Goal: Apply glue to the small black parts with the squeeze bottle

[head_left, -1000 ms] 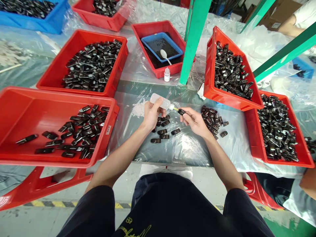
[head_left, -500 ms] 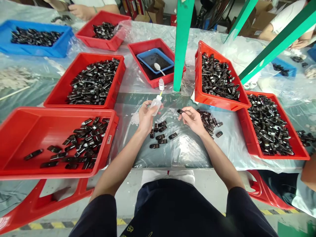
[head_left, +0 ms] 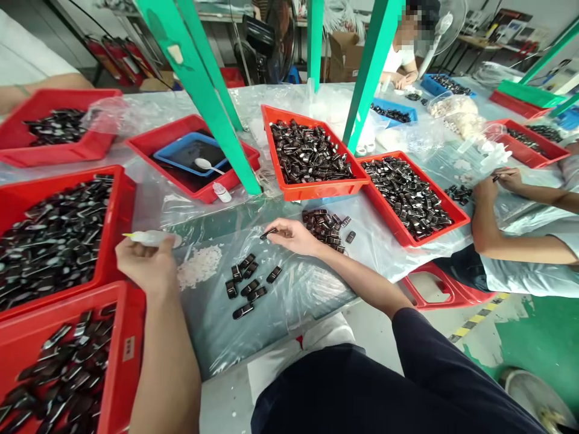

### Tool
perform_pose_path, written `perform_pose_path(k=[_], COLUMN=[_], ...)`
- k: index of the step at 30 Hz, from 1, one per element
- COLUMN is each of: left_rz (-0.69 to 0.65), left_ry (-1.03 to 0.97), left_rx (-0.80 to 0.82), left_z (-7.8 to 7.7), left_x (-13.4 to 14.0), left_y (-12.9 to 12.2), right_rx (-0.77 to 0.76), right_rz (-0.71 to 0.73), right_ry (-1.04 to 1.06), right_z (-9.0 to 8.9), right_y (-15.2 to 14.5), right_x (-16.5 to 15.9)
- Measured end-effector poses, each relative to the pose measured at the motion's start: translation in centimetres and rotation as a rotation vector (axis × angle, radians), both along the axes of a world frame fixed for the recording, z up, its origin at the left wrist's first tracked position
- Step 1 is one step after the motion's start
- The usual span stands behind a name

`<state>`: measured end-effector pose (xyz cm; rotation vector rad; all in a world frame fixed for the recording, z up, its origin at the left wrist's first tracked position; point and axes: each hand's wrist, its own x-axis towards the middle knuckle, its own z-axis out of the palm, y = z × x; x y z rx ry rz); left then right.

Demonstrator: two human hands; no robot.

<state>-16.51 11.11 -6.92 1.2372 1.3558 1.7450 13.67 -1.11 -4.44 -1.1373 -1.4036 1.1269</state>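
Note:
My left hand is closed round a white squeeze bottle, which lies sideways with its yellow tip pointing left, beside the red bins. Between the fingertips of my right hand is a small black plastic piece, held above the plastic-covered table. Several loose black pieces of the same sort lie on the table between my forearms. Just beyond my right hand is a heap of black pieces. A small white dropper bottle stands near the green post.
Red bins of black pieces stand left and right. A blue tray with a white spoon sits in another red bin. White scraps lie by my left hand. A green post rises ahead. Co-workers sit nearby.
The view has turned right. My left hand has moved left and tipped the squeeze bottle from upright to lying sideways. My right hand still pinches the black piece.

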Motion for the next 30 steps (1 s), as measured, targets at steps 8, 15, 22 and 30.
perform_pose_path(k=[8,15,22,30], left_rz=[0.143,0.259,-0.339,-0.617], left_ry=[0.264,0.457,0.372,0.248], left_rx=[-0.208,0.137,0.257,0.055], left_z=[-2.5,1.7,3.3,2.2], left_x=[0.0,1.3,7.3,10.3], left_y=[1.6,-2.2,-7.8,-10.0], right_rx=[0.058,0.062,-0.078,-0.068], right_rz=[0.029,-0.002,0.076,0.173], right_ry=[-0.038,0.037,0.180,0.106], right_z=[-0.8,-0.1,0.5,-0.4], right_y=[0.0,-0.4,-0.8,-0.7], right_x=[0.1,0.2,0.1,-1.3])
